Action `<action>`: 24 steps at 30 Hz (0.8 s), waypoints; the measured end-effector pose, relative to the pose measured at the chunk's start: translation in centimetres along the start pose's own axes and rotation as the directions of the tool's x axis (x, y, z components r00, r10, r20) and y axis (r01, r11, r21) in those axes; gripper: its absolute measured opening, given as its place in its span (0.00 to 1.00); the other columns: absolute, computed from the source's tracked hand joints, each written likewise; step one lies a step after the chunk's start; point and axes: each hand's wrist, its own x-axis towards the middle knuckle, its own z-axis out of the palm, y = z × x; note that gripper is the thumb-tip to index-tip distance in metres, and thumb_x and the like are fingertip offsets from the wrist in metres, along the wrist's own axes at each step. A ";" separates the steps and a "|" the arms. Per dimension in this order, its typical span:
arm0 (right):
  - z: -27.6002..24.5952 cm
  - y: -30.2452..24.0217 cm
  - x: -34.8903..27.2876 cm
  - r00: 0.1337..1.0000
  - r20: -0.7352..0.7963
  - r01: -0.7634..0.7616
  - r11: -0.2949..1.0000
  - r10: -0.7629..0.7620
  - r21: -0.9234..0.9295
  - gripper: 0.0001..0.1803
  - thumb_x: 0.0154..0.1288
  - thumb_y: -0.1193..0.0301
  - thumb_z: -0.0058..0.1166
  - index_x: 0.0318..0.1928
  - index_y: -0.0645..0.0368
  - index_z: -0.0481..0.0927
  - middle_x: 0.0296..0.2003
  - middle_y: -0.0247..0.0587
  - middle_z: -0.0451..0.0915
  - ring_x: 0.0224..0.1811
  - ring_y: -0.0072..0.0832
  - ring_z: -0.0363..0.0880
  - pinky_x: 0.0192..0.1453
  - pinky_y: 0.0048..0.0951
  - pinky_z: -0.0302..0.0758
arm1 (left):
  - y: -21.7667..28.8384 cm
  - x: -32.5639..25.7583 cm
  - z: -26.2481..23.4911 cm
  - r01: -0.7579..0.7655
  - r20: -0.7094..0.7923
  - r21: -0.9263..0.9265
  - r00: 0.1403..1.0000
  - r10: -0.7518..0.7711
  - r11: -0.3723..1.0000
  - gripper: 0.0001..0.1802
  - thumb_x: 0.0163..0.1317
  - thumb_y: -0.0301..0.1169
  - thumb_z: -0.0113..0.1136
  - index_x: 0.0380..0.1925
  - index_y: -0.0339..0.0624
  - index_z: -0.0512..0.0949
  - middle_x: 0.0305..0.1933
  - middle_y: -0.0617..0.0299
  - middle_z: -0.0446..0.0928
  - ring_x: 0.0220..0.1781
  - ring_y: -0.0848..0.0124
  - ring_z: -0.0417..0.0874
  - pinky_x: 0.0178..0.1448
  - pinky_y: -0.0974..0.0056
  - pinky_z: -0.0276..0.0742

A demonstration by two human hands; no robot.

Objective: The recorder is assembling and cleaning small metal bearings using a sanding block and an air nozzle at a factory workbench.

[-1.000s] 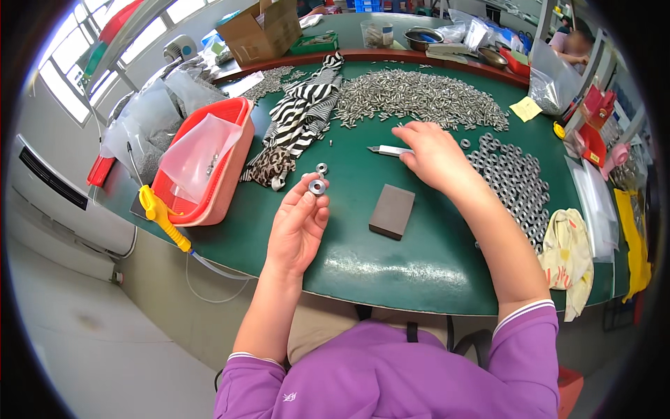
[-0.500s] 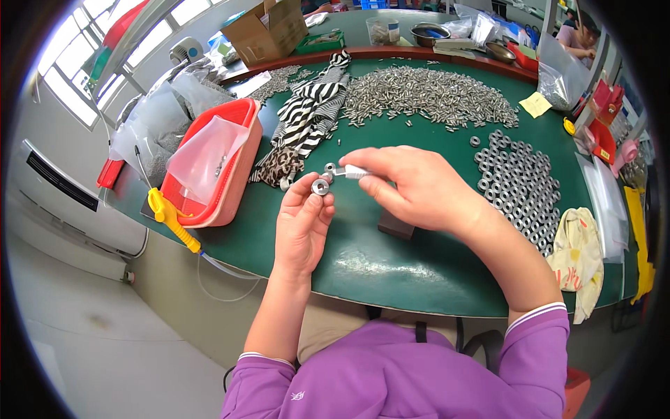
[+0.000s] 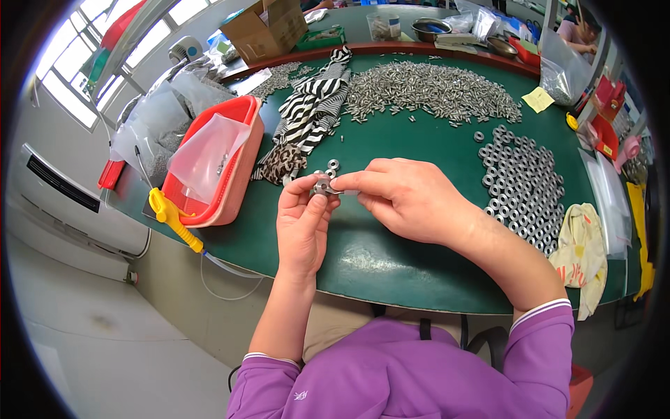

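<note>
Between the thumb and fingers of my left hand (image 3: 301, 227) is a small round metal ring (image 3: 322, 186) with a hole in its middle. My right hand (image 3: 415, 199) pinches a short silver rod-like tool (image 3: 349, 192), mostly hidden by the fingers. The index fingertip meets the ring's right side; whether the tool's tip sits inside the hole I cannot tell. Just beyond my left fingertips, a loose metal ring (image 3: 333, 164) lies on the green table (image 3: 391, 272), with another close by it.
Many similar rings (image 3: 520, 188) spread at the right, beside a pale glove (image 3: 583, 251). A heap of small metal pins (image 3: 433, 91) lies at the back. Left stand a red basket (image 3: 241, 167), a yellow air gun (image 3: 171, 216) and striped cloth (image 3: 314, 105).
My right hand has come down and nearer, bringing the silver tool from above the loose rings to the ring in my left hand. The dark block below my right hand is now hidden.
</note>
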 end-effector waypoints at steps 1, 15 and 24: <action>0.1 -0.1 0.0 1.000 0.007 -0.018 0.999 0.018 0.039 0.14 0.59 0.68 0.49 0.47 0.43 0.77 0.29 0.36 0.76 0.34 0.37 0.77 0.36 0.37 0.74 | 0.0 0.0 0.0 -0.015 0.005 0.006 1.000 0.015 1.000 0.12 0.62 0.23 0.53 0.46 0.41 0.70 0.47 0.59 0.74 0.44 0.72 0.77 0.49 0.70 0.74; 0.7 0.7 0.1 0.981 -0.126 0.133 0.982 -0.150 -0.136 0.14 0.52 0.72 0.54 0.41 0.42 0.80 0.27 0.31 0.75 0.30 0.32 0.74 0.31 0.33 0.72 | 0.0 -0.1 -0.6 0.053 0.048 0.016 0.997 -0.053 0.998 0.13 0.65 0.30 0.52 0.47 0.37 0.71 0.42 0.60 0.74 0.37 0.75 0.73 0.41 0.72 0.71; 0.8 1.3 0.1 0.940 -0.148 0.250 0.917 -0.307 -0.312 0.17 0.48 0.71 0.55 0.42 0.42 0.79 0.27 0.28 0.72 0.29 0.29 0.71 0.30 0.30 0.67 | 0.1 0.1 -0.6 0.166 0.077 -0.031 0.984 -0.163 0.986 0.14 0.68 0.37 0.46 0.43 0.37 0.71 0.33 0.65 0.71 0.30 0.78 0.67 0.34 0.74 0.65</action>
